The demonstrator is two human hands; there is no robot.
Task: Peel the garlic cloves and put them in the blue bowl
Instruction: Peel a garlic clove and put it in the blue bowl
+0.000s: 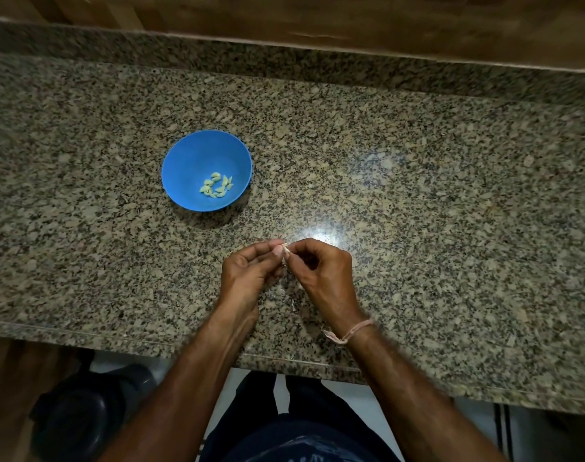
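Note:
A blue bowl (187,155) stands on the granite counter, left of centre, with several pale peeled garlic cloves (216,186) lying in its bottom. Nearer the front edge, my left hand (251,268) and my right hand (321,271) meet over the counter. Between their fingertips is one small whitish garlic clove (285,252), pinched by both hands. Most of the clove is hidden by the fingers. A pink thread bracelet circles my right wrist.
The speckled granite counter (418,195) runs wide to the right, with a raised back edge and wood panelling behind. A few bits of skin lie under my hands (293,303). Below the front edge sits a dark round object (84,418) on the floor.

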